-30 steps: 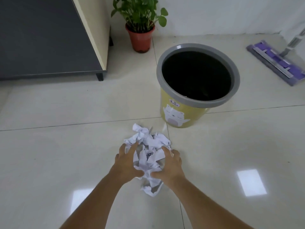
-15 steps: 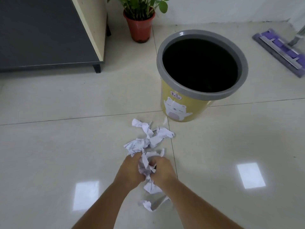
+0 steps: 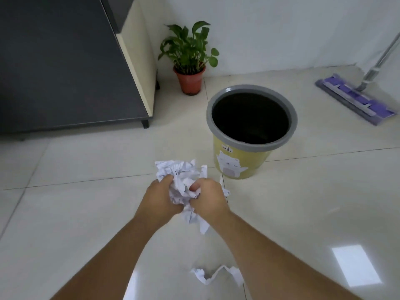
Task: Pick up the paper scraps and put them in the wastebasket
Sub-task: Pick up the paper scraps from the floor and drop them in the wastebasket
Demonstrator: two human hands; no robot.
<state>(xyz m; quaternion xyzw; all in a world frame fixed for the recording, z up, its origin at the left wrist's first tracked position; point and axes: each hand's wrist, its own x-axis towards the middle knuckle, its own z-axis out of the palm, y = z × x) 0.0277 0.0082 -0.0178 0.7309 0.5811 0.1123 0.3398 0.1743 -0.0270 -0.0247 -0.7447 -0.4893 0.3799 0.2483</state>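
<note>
A bundle of crumpled white paper scraps [image 3: 179, 180] is pressed between my left hand [image 3: 157, 199] and my right hand [image 3: 208, 197], lifted off the tiled floor. Both hands are closed around it from either side, and loose ends hang below them. One scrap [image 3: 216, 274] lies on the floor below my right forearm. A small piece [image 3: 226, 192] shows just right of my right hand. The yellow wastebasket [image 3: 238, 163] with a grey rim and a cat picture stands open ahead and to the right of the bundle; its inside looks dark.
A potted plant [image 3: 189, 61] stands against the wall behind the basket. A dark cabinet [image 3: 65, 68] on short legs fills the upper left. A purple flat mop [image 3: 355, 98] lies on the floor at the far right.
Both hands have gathered the scraps from the floor into one bundle and raised it. One scrap stays behind on the tiles, and the view has pulled back and up.
</note>
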